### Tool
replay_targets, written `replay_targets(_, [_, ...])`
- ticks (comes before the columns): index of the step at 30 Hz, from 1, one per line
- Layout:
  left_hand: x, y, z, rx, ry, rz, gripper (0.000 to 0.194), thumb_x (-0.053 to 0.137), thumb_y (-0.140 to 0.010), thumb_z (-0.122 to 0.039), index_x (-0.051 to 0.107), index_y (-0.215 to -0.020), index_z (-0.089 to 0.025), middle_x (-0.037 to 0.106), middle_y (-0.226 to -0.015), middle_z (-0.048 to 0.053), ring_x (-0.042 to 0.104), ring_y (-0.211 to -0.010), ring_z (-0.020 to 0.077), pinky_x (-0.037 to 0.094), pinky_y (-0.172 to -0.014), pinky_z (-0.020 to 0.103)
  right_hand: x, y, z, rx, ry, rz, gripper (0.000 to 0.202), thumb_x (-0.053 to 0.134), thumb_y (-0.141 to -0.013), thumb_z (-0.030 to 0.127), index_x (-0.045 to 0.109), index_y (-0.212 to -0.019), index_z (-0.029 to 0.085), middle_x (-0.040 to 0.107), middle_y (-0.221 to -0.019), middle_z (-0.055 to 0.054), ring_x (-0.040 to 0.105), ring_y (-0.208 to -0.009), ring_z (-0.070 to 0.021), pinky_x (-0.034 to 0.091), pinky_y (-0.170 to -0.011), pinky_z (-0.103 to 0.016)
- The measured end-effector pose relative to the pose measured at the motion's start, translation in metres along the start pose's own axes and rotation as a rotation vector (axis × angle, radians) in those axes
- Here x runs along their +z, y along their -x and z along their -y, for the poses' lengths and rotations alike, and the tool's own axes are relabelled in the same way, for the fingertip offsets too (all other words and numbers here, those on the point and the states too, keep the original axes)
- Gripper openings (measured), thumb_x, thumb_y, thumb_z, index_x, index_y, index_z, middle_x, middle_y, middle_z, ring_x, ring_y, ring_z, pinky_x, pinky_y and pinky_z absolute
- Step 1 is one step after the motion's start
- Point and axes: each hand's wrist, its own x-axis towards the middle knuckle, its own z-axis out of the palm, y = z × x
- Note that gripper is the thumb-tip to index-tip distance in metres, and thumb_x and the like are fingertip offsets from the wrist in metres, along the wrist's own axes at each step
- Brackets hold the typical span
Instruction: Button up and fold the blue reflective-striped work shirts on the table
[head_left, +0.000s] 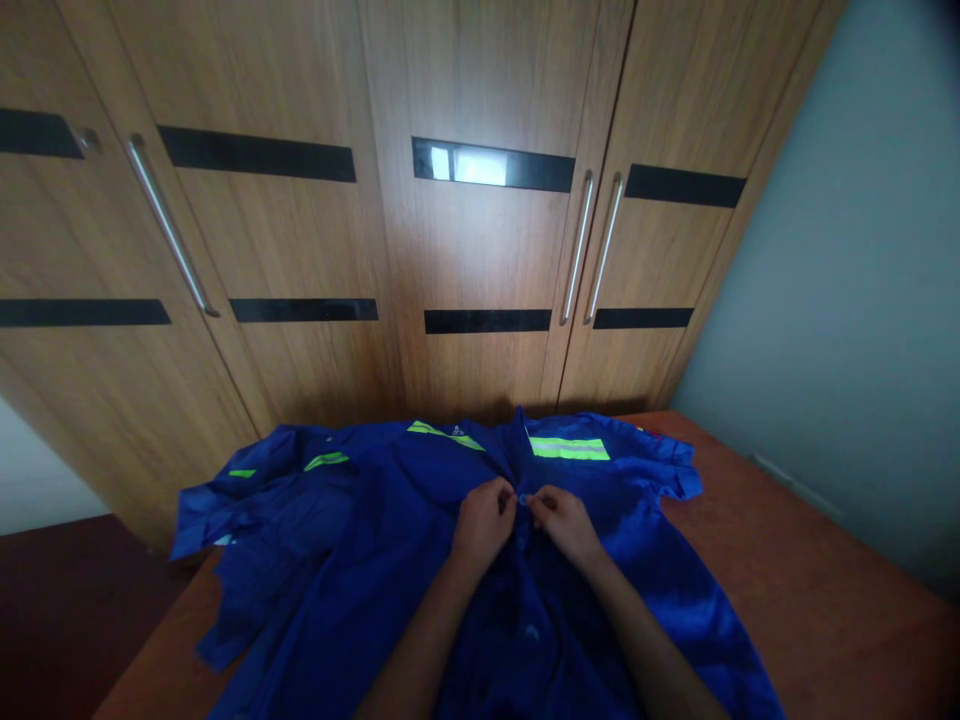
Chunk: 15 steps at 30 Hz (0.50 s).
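Observation:
A blue garment (pixel 405 520) with short sleeves and yellow-green reflective strips lies spread out, its collar end toward the wardrobe. At its front opening my left hand (pixel 487 515) pinches the fabric edge just left of a small round button (pixel 523 499). Close on the button's other side, my right hand (pixel 559 515) has thumb and finger pressed together on the cloth. The fingertips of both hands nearly meet. Lower on the front, another button (pixel 532 632) shows faintly between my forearms.
The garment rests on a reddish-brown surface (pixel 757 560). Behind it stands a wooden wardrobe (pixel 480 250) with metal handles and black strips. A pale wall (pixel 847 300) rises at the right; dark floor (pixel 75 600) shows at the lower left.

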Motion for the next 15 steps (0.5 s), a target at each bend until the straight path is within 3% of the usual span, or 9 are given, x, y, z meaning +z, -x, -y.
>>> replay_targets(5, [-0.021, -0.019, -0.006, -0.058, -0.113, -0.08, 0.021, 0.041, -0.089, -0.014, 0.061, -0.095, -0.017, 0.063, -0.102, 0.008, 0.058, -0.098, 0.0163, 0.042, -0.089, 0.026, -0.008, -0.025, 0.021, -0.075, 0.339, -0.229, 0.023, 0.049, -0.085, 0.041, 0.065, -0.08, 0.024, 0.069, -0.074, -0.002, 0.062, -0.072, -0.0182, 0.037, -0.063, -0.026])
replay_targets(10, [-0.026, -0.051, 0.009, -0.189, -0.216, 0.072, 0.018, 0.048, -0.085, -0.009, 0.066, -0.085, -0.012, 0.066, -0.095, 0.015, 0.062, -0.097, 0.0248, 0.044, -0.089, 0.037, 0.006, -0.07, 0.027, -0.034, 0.448, -0.216, 0.022, 0.055, -0.082, 0.037, 0.067, -0.088, 0.02, 0.071, -0.085, -0.007, 0.064, -0.083, -0.0216, 0.039, -0.065, -0.027])
replay_targets(13, [-0.02, -0.064, 0.023, -0.278, -0.238, 0.159, 0.009, 0.058, -0.085, -0.016, 0.065, -0.087, -0.011, 0.066, -0.095, 0.011, 0.063, -0.095, 0.0232, 0.047, -0.088, 0.041, 0.017, -0.081, 0.015, -0.001, 0.454, -0.176, 0.014, 0.06, -0.075, 0.03, 0.068, -0.08, 0.02, 0.07, -0.078, -0.007, 0.064, -0.077, -0.0225, 0.039, -0.063, -0.027])
replay_targets(15, [-0.013, -0.072, 0.031, -0.32, -0.221, 0.18, 0.017, 0.06, -0.087, -0.026, 0.063, -0.097, -0.013, 0.065, -0.102, 0.007, 0.062, -0.096, 0.0204, 0.048, -0.087, 0.041, 0.022, -0.079, 0.004, 0.004, 0.442, -0.16, 0.013, 0.059, -0.074, 0.025, 0.069, -0.08, 0.021, 0.069, -0.075, -0.005, 0.064, -0.075, -0.0221, 0.039, -0.062, -0.026])
